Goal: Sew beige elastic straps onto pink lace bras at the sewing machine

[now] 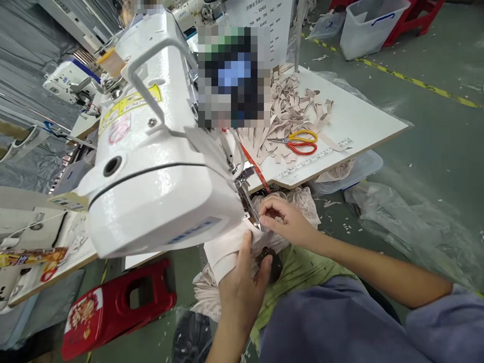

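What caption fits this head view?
Left hand grips pale fabric; right hand touches it at the white sewing machine.

The sewing machine (pixel 151 166) blocks the left; scissors (pixel 298 142) and strap pieces (pixel 291 103) clutter the table (pixel 366 121), bare at right.

I have the left hand (pixel 242 290) coming up from the bottom of the view, its back toward me. The forefinger (pixel 246 247) is stretched forward, the thumb (pixel 264 267) is spread aside, and the other fingers are curled under in a grip. My right hand (pixel 289 222) reaches in from the right, knuckles up, its fingertips (pixel 266 214) bunched in a pinch just beyond that forefinger. The right forearm (pixel 378 272) is bare back to a sleeve (pixel 454 312). The left wrist (pixel 227 333) is straight.
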Tool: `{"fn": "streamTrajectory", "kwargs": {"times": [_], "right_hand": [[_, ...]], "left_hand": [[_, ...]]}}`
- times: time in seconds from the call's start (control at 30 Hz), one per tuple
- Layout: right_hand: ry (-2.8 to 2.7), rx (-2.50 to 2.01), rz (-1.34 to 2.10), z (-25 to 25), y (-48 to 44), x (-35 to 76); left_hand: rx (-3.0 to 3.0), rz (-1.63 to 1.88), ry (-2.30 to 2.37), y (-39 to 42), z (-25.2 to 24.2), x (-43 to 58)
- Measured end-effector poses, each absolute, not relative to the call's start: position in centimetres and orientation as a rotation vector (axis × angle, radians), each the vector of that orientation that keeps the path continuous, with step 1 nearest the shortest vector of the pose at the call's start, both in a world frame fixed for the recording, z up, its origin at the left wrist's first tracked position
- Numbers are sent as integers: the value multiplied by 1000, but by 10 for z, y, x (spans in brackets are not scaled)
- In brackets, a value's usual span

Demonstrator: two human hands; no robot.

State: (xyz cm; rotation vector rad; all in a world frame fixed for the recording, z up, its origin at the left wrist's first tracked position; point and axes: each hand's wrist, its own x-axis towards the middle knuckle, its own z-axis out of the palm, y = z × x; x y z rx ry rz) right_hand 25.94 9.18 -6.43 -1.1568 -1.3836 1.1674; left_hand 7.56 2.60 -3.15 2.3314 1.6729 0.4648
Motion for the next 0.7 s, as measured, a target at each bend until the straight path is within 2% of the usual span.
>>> {"fn": "streamTrajectory", "kwargs": {"times": [0.37, 0.7], "right_hand": [[-1364, -1084, 1137, -63, 84, 248], [-1546, -1219, 1049, -66, 87, 247]], "left_hand": [[2313, 581, 1768, 22, -37, 73], [2074, 511, 1716, 14, -44, 85]]}}
